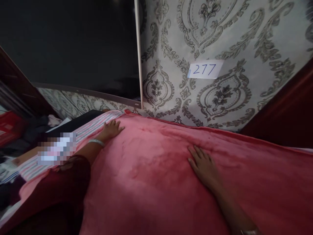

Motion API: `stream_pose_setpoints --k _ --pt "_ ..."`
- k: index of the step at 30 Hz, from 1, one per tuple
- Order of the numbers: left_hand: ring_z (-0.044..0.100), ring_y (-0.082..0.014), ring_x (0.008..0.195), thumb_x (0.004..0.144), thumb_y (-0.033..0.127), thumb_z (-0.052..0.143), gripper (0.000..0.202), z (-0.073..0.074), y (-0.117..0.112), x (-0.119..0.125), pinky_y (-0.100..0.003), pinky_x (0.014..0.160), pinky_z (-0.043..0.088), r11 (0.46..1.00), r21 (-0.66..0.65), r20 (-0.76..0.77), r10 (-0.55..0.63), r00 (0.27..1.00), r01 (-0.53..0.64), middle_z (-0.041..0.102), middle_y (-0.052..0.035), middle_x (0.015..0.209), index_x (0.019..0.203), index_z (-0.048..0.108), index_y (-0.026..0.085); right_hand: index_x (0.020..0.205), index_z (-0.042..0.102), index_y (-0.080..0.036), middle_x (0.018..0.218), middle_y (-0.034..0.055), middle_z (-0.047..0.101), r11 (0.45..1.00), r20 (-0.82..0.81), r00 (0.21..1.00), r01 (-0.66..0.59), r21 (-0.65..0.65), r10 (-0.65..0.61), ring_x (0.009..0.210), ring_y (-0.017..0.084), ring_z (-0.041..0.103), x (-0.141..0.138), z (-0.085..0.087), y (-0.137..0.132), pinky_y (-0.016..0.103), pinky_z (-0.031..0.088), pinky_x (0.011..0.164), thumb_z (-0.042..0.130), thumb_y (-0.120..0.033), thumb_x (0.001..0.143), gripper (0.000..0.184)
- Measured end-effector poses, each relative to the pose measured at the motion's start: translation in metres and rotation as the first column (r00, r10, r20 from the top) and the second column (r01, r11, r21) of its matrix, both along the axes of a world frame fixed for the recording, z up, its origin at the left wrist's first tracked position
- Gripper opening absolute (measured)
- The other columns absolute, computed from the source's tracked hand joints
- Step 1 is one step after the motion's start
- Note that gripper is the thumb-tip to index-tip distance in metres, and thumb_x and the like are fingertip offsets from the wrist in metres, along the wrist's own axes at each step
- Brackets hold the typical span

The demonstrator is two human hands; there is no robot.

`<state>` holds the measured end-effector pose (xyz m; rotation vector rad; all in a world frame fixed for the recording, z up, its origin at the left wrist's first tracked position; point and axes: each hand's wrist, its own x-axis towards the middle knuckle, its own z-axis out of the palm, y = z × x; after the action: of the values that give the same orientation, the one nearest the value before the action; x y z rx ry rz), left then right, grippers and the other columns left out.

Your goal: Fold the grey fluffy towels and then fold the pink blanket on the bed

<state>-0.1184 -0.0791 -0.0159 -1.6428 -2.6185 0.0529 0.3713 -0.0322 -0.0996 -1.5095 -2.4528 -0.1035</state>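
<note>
A large pink-red blanket (151,195) with a soft, slightly creased surface spreads across the view toward the wall. Near its far left edge my left hand (111,129) lies flat on it, fingers spread, with a pale bangle on the wrist. My right hand (201,163) rests palm down on the blanket right of centre, fingers a little apart, beside some shallow wrinkles. Neither hand grips the fabric. Along the left side runs a pink, white and grey striped cloth (90,129), partly behind my left arm.
A big dark television screen (73,49) stands at the upper left. Patterned wallpaper (168,75) carries a paper label (205,69) reading 277. Dark red wood (286,114) borders the right. At far left are a red object (9,127) and dark clutter; one patch is pixelated.
</note>
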Motion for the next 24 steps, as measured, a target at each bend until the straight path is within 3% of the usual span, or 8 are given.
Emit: stream_pose_setpoints --k 3,6,10,14,17,20,24 --pt "0.020 -0.0350 0.155 0.103 0.051 0.027 0.064 0.003 -0.033 0.025 -0.062 0.120 0.018 0.995 0.007 0.014 -0.099 0.995 0.099 0.026 -0.0187 0.167 0.158 0.034 0.017 0.154 0.046 -0.027 0.160 0.0083 0.042 0.999 0.008 1.000 0.010 -0.043 -0.009 0.147 0.029 0.037 -0.001 0.008 -0.004 0.052 0.033 0.117 0.032 -0.043 0.102 0.056" --pt "0.014 -0.0349 0.157 0.102 0.053 0.030 0.064 -0.005 -0.080 0.040 -0.063 0.122 0.012 0.975 -0.036 0.057 -0.219 0.974 0.221 0.021 -0.0102 0.170 0.160 0.030 0.028 0.154 0.044 -0.026 0.162 0.0087 0.039 0.996 0.025 1.000 0.018 -0.084 -0.016 0.148 0.029 0.035 -0.001 0.015 -0.006 0.053 0.032 0.118 0.031 -0.044 0.102 0.057" --pt "0.015 -0.0342 0.157 0.103 0.047 0.027 0.063 -0.019 -0.129 0.038 -0.059 0.123 0.015 0.993 -0.032 0.039 -0.108 0.993 0.110 0.021 -0.0114 0.170 0.161 0.030 0.022 0.155 0.042 -0.024 0.164 0.0102 0.036 0.992 0.050 0.999 0.010 -0.122 -0.004 0.150 0.029 0.032 -0.001 0.026 -0.008 0.054 0.030 0.119 0.029 -0.043 0.102 0.058" --pt "0.018 -0.0324 0.156 0.104 0.043 0.025 0.062 -0.021 -0.138 0.033 -0.053 0.124 0.018 0.998 0.007 -0.009 -0.067 0.998 0.067 0.023 -0.0135 0.169 0.160 0.031 0.017 0.156 0.041 -0.023 0.165 0.0116 0.032 0.976 0.090 0.996 0.038 -0.214 -0.020 0.151 0.032 0.029 0.004 0.039 -0.030 0.059 0.029 0.118 0.027 -0.043 0.103 0.058" --pt "0.020 -0.0325 0.156 0.104 0.046 0.024 0.063 -0.013 -0.134 0.038 -0.053 0.123 0.019 0.999 -0.011 0.001 -0.054 0.999 0.054 0.024 -0.0137 0.169 0.160 0.032 0.018 0.157 0.040 -0.026 0.166 0.0105 0.030 0.978 0.089 0.996 0.036 -0.207 -0.017 0.152 0.034 0.026 0.020 0.041 -0.068 0.064 0.029 0.117 0.027 -0.045 0.103 0.059" --pt "0.023 -0.0355 0.154 0.103 0.052 0.023 0.067 -0.003 -0.139 0.050 -0.058 0.121 0.022 0.999 -0.022 0.044 -0.031 0.999 0.032 0.027 -0.0178 0.167 0.159 0.033 0.016 0.159 0.036 -0.031 0.167 0.0083 0.029 0.986 0.080 0.997 -0.003 -0.166 0.016 0.153 0.035 0.023 0.050 0.032 -0.115 0.064 0.028 0.117 0.029 -0.046 0.103 0.059" --pt "0.016 -0.0364 0.156 0.102 0.055 0.025 0.067 -0.009 -0.169 0.073 -0.063 0.121 0.018 0.976 0.025 0.091 -0.217 0.972 0.216 0.020 -0.0116 0.170 0.161 0.028 0.024 0.159 0.036 -0.031 0.167 0.0079 0.029 0.986 0.098 0.993 0.072 -0.148 -0.058 0.153 0.035 0.023 0.101 0.013 -0.159 0.065 0.027 0.117 0.030 -0.048 0.102 0.060"
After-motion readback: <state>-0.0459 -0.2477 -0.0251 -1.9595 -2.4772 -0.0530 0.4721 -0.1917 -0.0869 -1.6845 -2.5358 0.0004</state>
